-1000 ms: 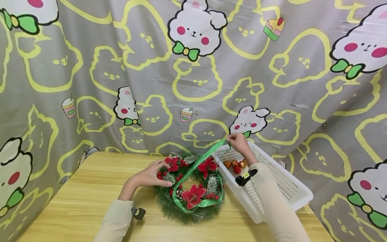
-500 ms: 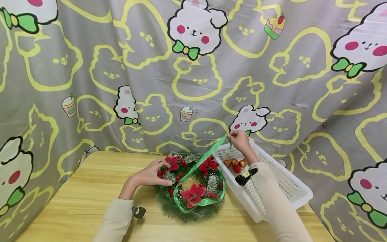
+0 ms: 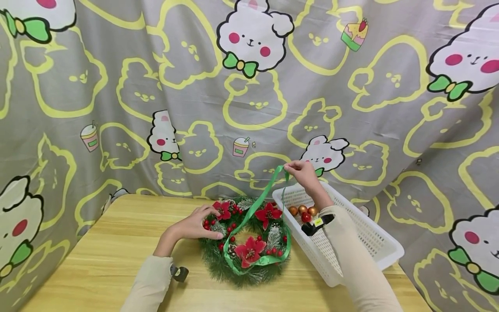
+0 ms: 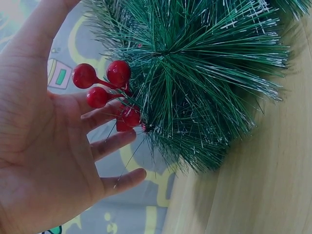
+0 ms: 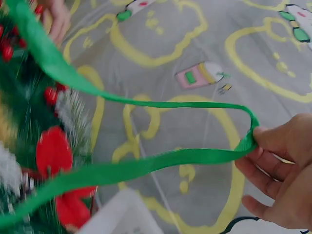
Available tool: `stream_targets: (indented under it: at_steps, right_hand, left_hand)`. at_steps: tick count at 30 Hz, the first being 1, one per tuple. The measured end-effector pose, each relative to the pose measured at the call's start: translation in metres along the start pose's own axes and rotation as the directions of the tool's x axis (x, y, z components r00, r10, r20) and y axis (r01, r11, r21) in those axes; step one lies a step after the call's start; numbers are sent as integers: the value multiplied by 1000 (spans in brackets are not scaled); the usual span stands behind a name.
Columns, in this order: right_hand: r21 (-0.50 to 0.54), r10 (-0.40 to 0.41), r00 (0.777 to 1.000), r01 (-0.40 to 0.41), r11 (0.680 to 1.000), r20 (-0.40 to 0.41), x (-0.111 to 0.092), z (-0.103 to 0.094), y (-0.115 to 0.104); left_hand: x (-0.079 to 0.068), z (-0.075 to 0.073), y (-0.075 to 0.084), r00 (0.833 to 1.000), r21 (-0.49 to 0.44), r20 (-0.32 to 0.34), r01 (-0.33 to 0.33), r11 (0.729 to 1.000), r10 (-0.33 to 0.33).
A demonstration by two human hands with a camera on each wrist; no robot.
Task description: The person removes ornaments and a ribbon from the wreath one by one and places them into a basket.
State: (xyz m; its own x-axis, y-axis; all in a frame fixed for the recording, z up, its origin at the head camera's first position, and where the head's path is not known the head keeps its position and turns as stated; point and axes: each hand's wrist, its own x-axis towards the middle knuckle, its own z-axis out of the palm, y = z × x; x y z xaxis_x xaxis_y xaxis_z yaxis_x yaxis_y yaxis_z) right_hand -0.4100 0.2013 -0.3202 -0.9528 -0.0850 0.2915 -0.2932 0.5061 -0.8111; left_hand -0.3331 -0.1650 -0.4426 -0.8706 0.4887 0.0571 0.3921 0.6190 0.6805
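Note:
A green wreath (image 3: 214, 260) with red poinsettias, red berries and frosted sprigs lies on the wooden table. My left hand (image 3: 196, 224) rests against its left side. In the left wrist view the fingers (image 4: 114, 144) of that hand are spread and mostly straight, beside a cluster of red berries (image 4: 97, 96). Above the wreath's far right side, my right hand (image 3: 306, 175) pinches a green ribbon (image 3: 260, 200) between thumb and fingertips. The ribbon hangs in a loop from this pinch, and its lower part lies across the wreath, around the front poinsettia (image 3: 249, 252).
To the right of the wreath stands a white perforated basket (image 3: 374, 242), partly under my right forearm. Several gold ornament balls (image 3: 302, 210) and a red one (image 3: 306, 217) lie in it. A patterned grey curtain (image 3: 202, 104) hangs behind the table (image 3: 101, 255).
My right hand has moved slightly up and to the left with the ribbon, and the ribbon's raised loop now hangs wider apart. My left hand and the wreath have barely moved.

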Motion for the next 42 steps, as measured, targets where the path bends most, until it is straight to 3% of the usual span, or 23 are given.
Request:
stream_targets:
  at_steps: [3, 5, 11, 15, 20, 23, 29, 32, 35, 39, 42]
  right_hand:
    - [159, 22, 1000, -25, 987, 20, -2, -2, -6]
    - [280, 26, 999, -36, 959, 37, -3, -4, -10]
    - [583, -36, 991, -47, 811, 131, -9, -13, -18]
    - [692, -86, 982, -54, 720, 167, -15, -21, -20]
    - [755, -154, 971, -40, 654, 185, -21, -34, -19]
    - [760, -187, 963, -28, 650, 196, -22, -42, -15]
    - [726, -209, 955, -10, 688, 212, -21, -59, -5]
    - [736, -207, 955, -18, 676, 214, -18, -65, 1]
    - [765, -201, 957, -33, 644, 211, -15, -70, 5]
    - [818, -187, 963, -52, 573, 192, -9, -77, 8]
    - [838, -172, 971, -50, 543, 169, -6, -81, 7]
  left_hand:
    - [0, 0, -1, 1000, 8, -2, -4, 1000, 4]
    - [1, 1, -1, 1000, 11, -4, -5, 1000, 5]
    - [1, 2, -2, 1000, 14, -6, -4, 1000, 4]
    - [1, 2, -3, 1000, 12, -6, -6, 1000, 7]
    - [1, 3, -4, 1000, 8, -5, -5, 1000, 5]
    - [0, 2, -4, 1000, 5, -4, -6, 1000, 6]
    - [0, 2, -3, 1000, 3, 0, -5, 1000, 5]
    - [0, 2, -3, 1000, 7, 0, -7, 1000, 7]
    - [0, 2, -3, 1000, 8, 0, -9, 1000, 9]
    - [1, 2, -4, 1000, 9, -2, -9, 1000, 9]
    - [1, 3, -4, 1000, 11, -3, -11, 1000, 11]
